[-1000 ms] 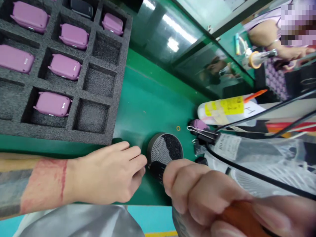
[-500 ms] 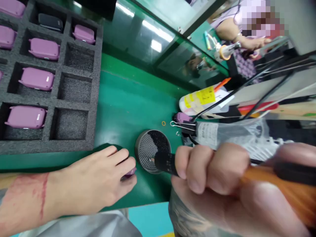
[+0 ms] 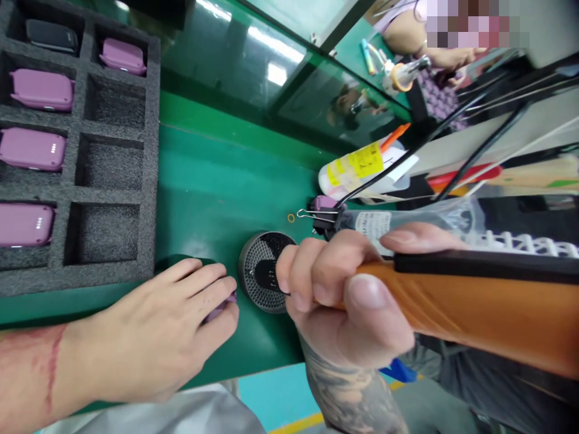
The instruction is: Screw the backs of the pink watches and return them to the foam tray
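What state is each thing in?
left hand: curled over purple device
purple device: mostly covered
right hand: gripping orange tool
orange tool: held over round dish
round dish: uncovered, partly hidden
foam tray: partly filled
white bottle: upright or lying, can't tell

No wording is legible here: printed characters blur on the bright yellow label (image 3: 367,159) around a white cylindrical plastic bottle (image 3: 350,172), and fine print defies reading on the white rectangular label (image 3: 373,226) of a clear plastic bag (image 3: 414,215). White marks, too small to make out, dot an orange-and-black handheld tool's (image 3: 452,310) black cylindrical collar (image 3: 266,276) and two rounded purple cases (image 3: 32,149).
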`<state>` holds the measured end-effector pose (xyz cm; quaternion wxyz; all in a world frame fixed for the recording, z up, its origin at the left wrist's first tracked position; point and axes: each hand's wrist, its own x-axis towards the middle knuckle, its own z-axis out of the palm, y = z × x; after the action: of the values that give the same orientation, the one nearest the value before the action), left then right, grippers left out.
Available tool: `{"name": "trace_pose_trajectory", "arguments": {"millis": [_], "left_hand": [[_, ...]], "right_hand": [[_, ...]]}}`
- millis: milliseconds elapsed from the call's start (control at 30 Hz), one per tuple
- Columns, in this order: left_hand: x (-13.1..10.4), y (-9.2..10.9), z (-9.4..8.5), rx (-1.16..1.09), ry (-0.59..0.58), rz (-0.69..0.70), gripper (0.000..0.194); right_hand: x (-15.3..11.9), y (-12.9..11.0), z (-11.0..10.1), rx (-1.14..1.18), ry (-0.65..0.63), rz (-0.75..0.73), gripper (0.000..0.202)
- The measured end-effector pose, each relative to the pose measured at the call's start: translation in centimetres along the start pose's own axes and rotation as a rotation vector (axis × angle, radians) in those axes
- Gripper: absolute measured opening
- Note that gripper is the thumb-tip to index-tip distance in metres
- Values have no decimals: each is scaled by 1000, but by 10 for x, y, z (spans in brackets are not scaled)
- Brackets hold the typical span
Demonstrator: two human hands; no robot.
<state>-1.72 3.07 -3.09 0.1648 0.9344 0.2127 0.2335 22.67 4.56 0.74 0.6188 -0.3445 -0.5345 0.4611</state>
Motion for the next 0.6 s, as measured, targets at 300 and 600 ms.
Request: {"name": "trace_pose_trajectory", "arguments": {"millis": [300,600], "left_hand": [[-4,0,5,-25,-14,-14,23],[-3,-3,6,-72,8,-22,22]], "right_hand": [[-3,-3,0,-8,-73,-23,28],[-1,-8,2,-11,-74,-19,24]]}}
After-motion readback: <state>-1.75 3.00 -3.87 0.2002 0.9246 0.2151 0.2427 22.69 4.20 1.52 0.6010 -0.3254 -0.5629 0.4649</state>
